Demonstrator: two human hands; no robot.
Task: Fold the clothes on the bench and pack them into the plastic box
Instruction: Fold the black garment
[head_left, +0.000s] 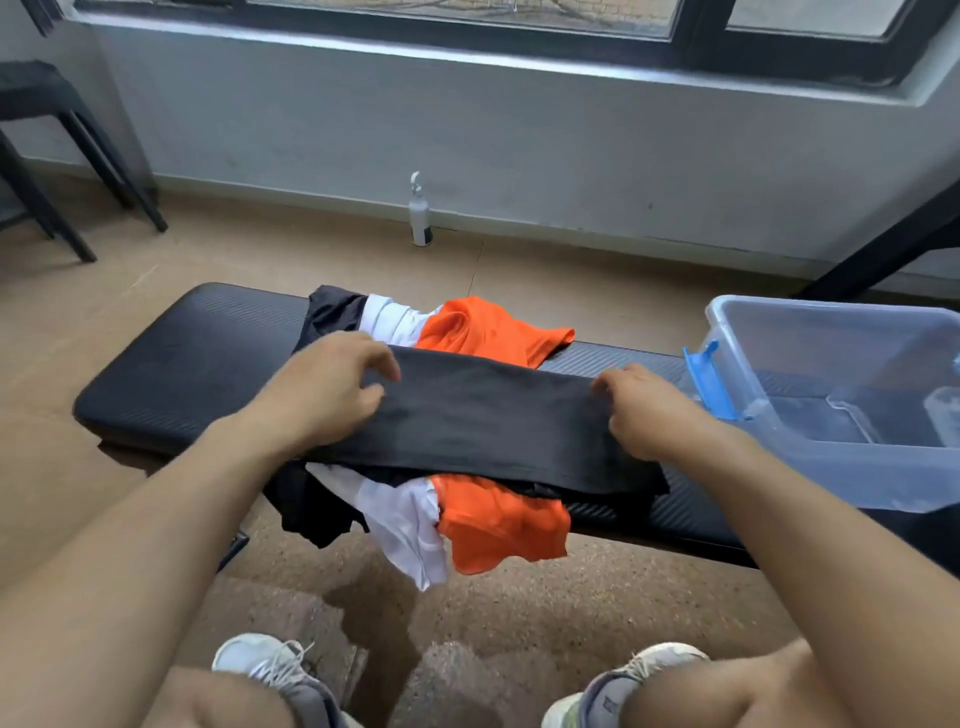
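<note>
A dark grey garment (483, 415) lies folded into a long band across a pile on the black padded bench (176, 369). My left hand (322, 389) rests on its left end with curled fingers gripping the cloth. My right hand (644, 410) pinches its right end. Under the band lie an orange garment (498, 332), a white one (405, 514) and a black one (311, 499), their lower parts hanging over the bench's near edge. The clear plastic box (831, 467) with blue latches stands on the bench's right end.
A white bottle (420, 213) stands on the floor by the grey wall under the window. Black stool legs (78, 171) are at the far left and a black table leg (883, 249) at the far right. My knees and grey shoes are below the bench.
</note>
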